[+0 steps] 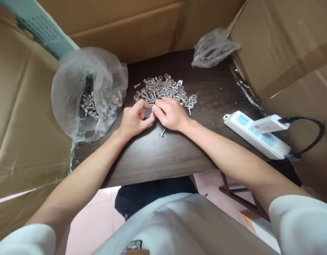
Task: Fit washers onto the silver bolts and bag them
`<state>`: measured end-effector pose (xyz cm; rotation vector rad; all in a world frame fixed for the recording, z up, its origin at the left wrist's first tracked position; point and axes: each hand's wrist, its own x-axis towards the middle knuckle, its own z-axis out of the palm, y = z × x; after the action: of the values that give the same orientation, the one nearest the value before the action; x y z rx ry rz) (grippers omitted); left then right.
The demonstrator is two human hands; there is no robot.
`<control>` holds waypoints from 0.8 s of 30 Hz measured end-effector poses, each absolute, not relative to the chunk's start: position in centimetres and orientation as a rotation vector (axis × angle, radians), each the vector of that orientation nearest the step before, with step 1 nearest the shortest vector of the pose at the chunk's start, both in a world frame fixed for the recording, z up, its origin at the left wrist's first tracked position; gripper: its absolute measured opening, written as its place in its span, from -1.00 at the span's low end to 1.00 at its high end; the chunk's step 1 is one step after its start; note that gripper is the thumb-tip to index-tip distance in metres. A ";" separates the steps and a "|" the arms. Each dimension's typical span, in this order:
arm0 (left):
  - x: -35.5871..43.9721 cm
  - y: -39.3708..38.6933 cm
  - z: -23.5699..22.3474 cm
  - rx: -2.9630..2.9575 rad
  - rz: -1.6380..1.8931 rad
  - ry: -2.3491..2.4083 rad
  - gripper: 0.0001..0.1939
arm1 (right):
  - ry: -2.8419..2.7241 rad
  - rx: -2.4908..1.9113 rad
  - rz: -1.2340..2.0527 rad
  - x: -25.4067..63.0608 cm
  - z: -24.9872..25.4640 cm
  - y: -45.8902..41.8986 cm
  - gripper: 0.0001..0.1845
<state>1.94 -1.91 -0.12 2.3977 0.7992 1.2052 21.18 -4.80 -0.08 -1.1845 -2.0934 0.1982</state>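
My left hand (135, 118) and my right hand (170, 112) meet fingertip to fingertip over the dark wooden table (142, 156). Both are pinched closed around something small that the fingers mostly hide; I cannot tell its kind. Just beyond the fingers lies a heap of silvery screws, nuts and flat washers (163, 86). One loose screw (162, 132) lies apart on the near side, just below my right hand.
At the left stands an open clear plastic bag (65, 92) with many metal screws inside. A smaller plastic bag (212, 49) lies at the back right. A white power strip (259, 136) with a plugged-in adapter sits at the right. Cardboard walls (142, 32) surround the table.
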 end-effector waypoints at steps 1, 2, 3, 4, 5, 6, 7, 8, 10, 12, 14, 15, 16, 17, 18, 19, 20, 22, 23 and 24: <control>1.9 -1.9 -0.3 2.392 1.192 0.817 -0.85 | -2.095 -1.188 0.208 21.2 -0.3 -4.8 -0.63; 1.8 -1.9 -0.5 2.382 1.162 0.848 -0.83 | -2.097 -1.198 0.224 21.2 -0.5 -4.7 -0.59; 1.8 -1.9 -0.7 2.366 1.131 0.875 -0.81 | -2.102 -1.203 0.245 21.3 -0.6 -4.7 -0.55; 1.7 -1.9 -0.8 2.343 1.105 0.897 -0.79 | -2.104 -1.212 0.265 21.3 -0.8 -4.6 -0.50; 1.7 -1.8 -1.0 2.314 1.087 0.914 -0.78 | -2.102 -1.225 0.285 21.3 -0.9 -4.6 -0.47; 1.6 -1.8 -1.0 2.287 1.076 0.925 -0.77 | -2.100 -1.235 0.301 21.3 -0.9 -4.6 -0.44; 1.6 -1.7 -1.0 2.263 1.068 0.932 -0.76 | -2.095 -1.244 0.312 21.3 -0.9 -4.6 -0.43; 1.6 -1.7 -1.0 2.246 1.063 0.937 -0.76 | -2.090 -1.249 0.318 21.3 -0.8 -4.7 -0.43; 1.7 -1.7 -0.8 2.229 1.056 0.941 -0.77 | -2.075 -1.249 0.315 21.3 -0.6 -4.8 -0.45; 1.8 -1.8 -0.6 2.224 1.057 0.939 -0.79 | -2.060 -1.245 0.304 21.3 -0.3 -5.0 -0.49; 1.8 -1.8 -0.4 2.227 1.058 0.929 -0.77 | -2.056 -1.240 0.299 21.3 -0.1 -5.0 -0.55; 1.8 -1.8 -0.3 2.234 1.056 0.921 -0.76 | -2.061 -1.238 0.302 21.3 0.0 -5.1 -0.59; 1.8 -1.8 -0.3 2.242 1.054 0.911 -0.75 | -2.069 -1.234 0.306 21.3 0.0 -5.0 -0.63; 1.8 -1.8 -0.2 2.252 1.053 0.902 -0.75 | -2.079 -1.229 0.310 21.3 0.0 -5.0 -0.68; 1.8 -1.8 -0.2 2.261 1.057 0.891 -0.76 | -2.089 -1.220 0.310 21.3 0.0 -5.0 -0.72; 1.8 -1.8 -0.1 2.267 1.066 0.881 -0.78 | -2.094 -1.210 0.306 21.3 0.0 -4.9 -0.77; 1.8 -1.8 -0.1 2.270 1.078 0.873 -0.80 | -2.095 -1.199 0.302 21.2 0.0 -4.9 -0.81; 1.8 -1.9 0.1 2.271 1.093 0.862 -0.83 | -2.083 -1.178 0.292 21.1 0.1 -4.8 -0.86; 1.8 -1.9 0.1 2.274 1.096 0.858 -0.84 | -2.079 -1.167 0.291 21.1 0.2 -4.8 -0.87; 1.8 -2.0 0.2 2.279 1.097 0.857 -0.85 | -2.076 -1.160 0.289 21.1 0.3 -4.8 -0.87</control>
<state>1.80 -1.98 0.20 2.2791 0.8568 1.0971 21.05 -4.85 0.34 -1.1605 -2.0764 0.2889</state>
